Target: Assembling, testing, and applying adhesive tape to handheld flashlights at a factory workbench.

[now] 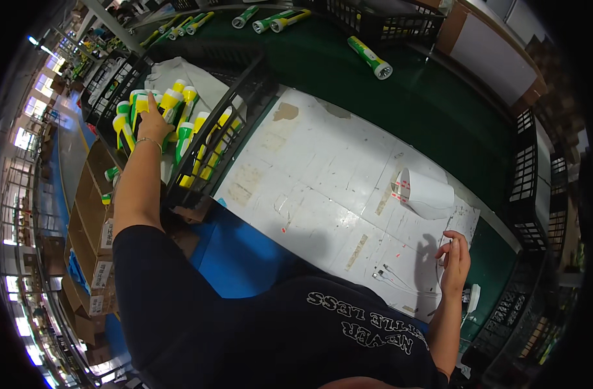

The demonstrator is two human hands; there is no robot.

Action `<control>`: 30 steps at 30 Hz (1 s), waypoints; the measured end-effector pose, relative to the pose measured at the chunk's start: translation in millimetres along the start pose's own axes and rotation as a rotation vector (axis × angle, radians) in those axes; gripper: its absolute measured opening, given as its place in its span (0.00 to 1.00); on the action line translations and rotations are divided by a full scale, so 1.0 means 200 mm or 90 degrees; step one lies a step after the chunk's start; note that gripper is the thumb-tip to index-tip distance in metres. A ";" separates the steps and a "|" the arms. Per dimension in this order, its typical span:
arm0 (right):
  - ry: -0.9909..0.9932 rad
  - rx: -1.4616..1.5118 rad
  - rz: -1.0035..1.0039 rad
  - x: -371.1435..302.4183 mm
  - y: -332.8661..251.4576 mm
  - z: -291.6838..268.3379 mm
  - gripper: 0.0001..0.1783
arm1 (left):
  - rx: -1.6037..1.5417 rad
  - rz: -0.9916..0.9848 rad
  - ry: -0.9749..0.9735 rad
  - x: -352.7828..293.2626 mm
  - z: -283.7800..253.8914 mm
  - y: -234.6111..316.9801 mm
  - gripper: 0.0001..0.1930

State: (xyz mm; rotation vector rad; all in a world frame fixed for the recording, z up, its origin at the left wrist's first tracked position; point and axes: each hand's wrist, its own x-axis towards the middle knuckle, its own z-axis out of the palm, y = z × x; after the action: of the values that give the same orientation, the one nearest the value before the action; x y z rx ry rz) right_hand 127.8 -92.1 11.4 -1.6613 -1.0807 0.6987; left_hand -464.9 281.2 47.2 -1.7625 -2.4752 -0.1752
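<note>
My left hand (153, 125) reaches into a black plastic crate (250, 81) at the left. Its fingers are around a yellow-and-green flashlight (141, 107), partly hidden by the hand. Several more flashlights of the same kind stand and lean close together around it, with a pale cloth or sheet (196, 81) behind them. Over the right end of the white work board (309, 168), my right hand (456, 260) is held with fingers loosely bent and apart, nothing in it. Near it lie thin white cables (394, 277) with small plugs, and a curled white sheet (427, 193) stands beyond.
Beyond the board runs a dark green belt (432, 97) with a single flashlight (370, 58) and several others farther off. Another black crate (381, 23) stands at the back. A stack of black crates (526, 175) is at the right, open cardboard boxes (89, 220) at the left.
</note>
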 end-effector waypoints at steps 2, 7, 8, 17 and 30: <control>0.008 -0.013 0.007 0.01 0.00 0.01 0.17 | 0.065 -0.084 -0.010 0.03 0.03 0.05 0.59; -0.028 -0.010 0.061 0.06 -0.09 0.05 0.17 | 0.054 -0.175 -0.051 0.12 0.08 0.00 0.57; -0.045 -0.008 0.093 0.05 -0.08 0.04 0.17 | 0.052 -0.161 -0.070 0.17 0.08 -0.03 0.58; -0.170 -0.010 0.006 0.03 0.04 0.23 0.10 | -0.262 0.458 0.332 -0.02 -0.22 1.04 0.40; -0.119 -0.108 -0.228 0.01 0.12 0.27 0.06 | -0.054 0.640 0.047 -0.36 0.33 2.40 0.22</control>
State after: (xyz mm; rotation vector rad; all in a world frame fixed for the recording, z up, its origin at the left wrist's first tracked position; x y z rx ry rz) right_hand 91.4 -69.9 -29.1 -1.5058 -1.5614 0.5465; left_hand 11.3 379.6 -10.6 -2.6895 -1.2824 -0.2398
